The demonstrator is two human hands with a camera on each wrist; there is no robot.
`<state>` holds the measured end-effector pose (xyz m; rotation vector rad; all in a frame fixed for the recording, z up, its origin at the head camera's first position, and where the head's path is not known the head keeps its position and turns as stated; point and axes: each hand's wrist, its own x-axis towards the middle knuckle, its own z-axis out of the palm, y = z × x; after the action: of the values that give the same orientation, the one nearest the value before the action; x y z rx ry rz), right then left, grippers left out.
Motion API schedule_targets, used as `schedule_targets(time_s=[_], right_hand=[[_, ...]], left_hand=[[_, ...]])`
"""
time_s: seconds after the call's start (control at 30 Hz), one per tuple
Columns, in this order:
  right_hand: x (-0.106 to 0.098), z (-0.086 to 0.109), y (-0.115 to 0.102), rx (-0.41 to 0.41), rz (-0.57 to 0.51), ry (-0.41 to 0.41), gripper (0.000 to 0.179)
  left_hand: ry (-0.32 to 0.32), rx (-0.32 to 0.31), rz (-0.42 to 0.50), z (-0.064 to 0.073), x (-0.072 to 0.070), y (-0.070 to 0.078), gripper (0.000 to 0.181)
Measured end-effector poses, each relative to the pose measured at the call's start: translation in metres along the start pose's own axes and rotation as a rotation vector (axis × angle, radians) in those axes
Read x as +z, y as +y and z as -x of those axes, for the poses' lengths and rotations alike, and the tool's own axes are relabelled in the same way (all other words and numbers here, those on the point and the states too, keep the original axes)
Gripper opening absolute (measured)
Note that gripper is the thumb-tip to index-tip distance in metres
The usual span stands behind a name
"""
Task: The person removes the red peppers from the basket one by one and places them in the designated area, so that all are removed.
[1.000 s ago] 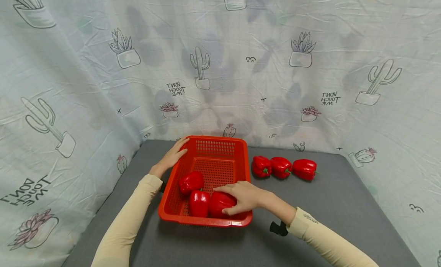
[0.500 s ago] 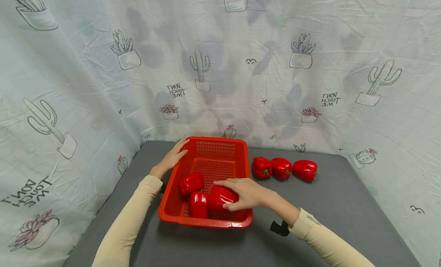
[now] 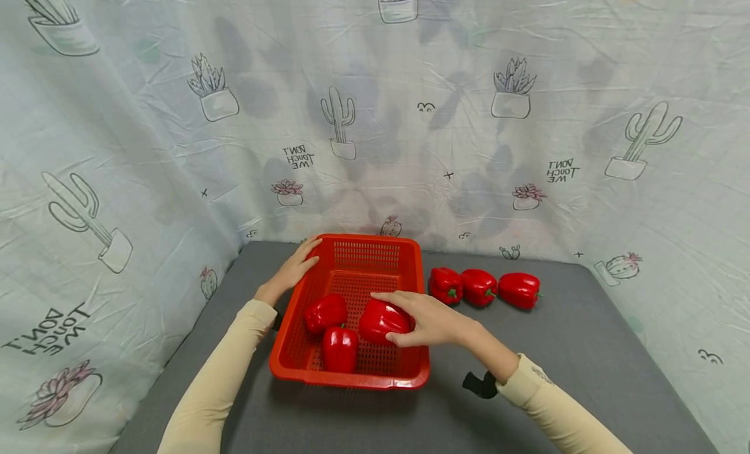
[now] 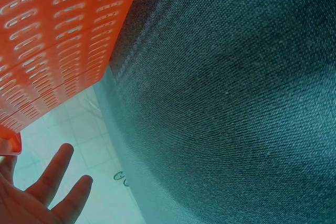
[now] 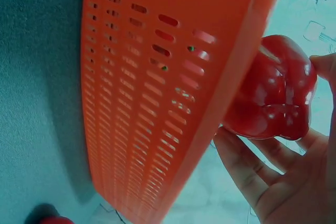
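Observation:
A red bell pepper (image 3: 382, 322) is in my right hand (image 3: 430, 318), raised over the right part of an orange-red plastic basket (image 3: 349, 378). In the right wrist view that bell pepper (image 5: 275, 90) shows above the basket rim, held between the thumb and fingers (image 5: 241, 163). Two more bell peppers, one (image 3: 325, 312) behind the other (image 3: 340, 350), lie in the basket's left front. My left hand (image 3: 290, 269) rests on the basket's left rim. Two of its fingers (image 4: 52, 174) stretch out straight beside the outer wall in the left wrist view.
Three red bell peppers, the left one (image 3: 445, 284), the middle one (image 3: 478, 287) and the right one (image 3: 519, 290), lie in a row right of the basket. The grey tabletop (image 3: 562, 350) ends at a printed curtain (image 3: 375, 115) behind.
My right hand has lifted the bell pepper from the basket's front right corner, moving up and slightly right. The left hand and the other bell peppers stay put.

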<state>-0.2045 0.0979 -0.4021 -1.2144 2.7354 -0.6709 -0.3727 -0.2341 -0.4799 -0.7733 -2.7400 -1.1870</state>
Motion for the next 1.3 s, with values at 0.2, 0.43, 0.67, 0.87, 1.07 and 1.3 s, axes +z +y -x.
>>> schedule_targets(time_s=[0.2, 0.43, 0.67, 0.87, 1.07, 1.3], right_hand=[[-0.008, 0.005, 0.002, 0.031, -0.02, 0.03, 0.069], [-0.014, 0.008, 0.008, 0.065, -0.041, 0.063, 0.07], [-0.019, 0.011, 0.016, 0.105, -0.035, 0.095, 0.072], [-0.023, 0.018, 0.023, 0.12, -0.024, 0.125, 0.07], [-0.027, 0.028, 0.029, 0.144, -0.009, 0.149, 0.071], [-0.029, 0.036, 0.037, 0.185, 0.021, 0.17, 0.073]], left_hand=[[0.002, 0.0, 0.003, 0.0, 0.0, 0.0, 0.05], [0.005, 0.012, 0.017, -0.003, 0.0, -0.002, 0.05], [0.004, 0.01, 0.019, -0.009, -0.002, -0.005, 0.05], [0.0, 0.012, 0.019, -0.01, 0.0, -0.008, 0.05], [0.004, 0.016, 0.03, -0.01, 0.0, -0.008, 0.05], [0.006, 0.016, 0.03, -0.011, -0.001, -0.007, 0.05]])
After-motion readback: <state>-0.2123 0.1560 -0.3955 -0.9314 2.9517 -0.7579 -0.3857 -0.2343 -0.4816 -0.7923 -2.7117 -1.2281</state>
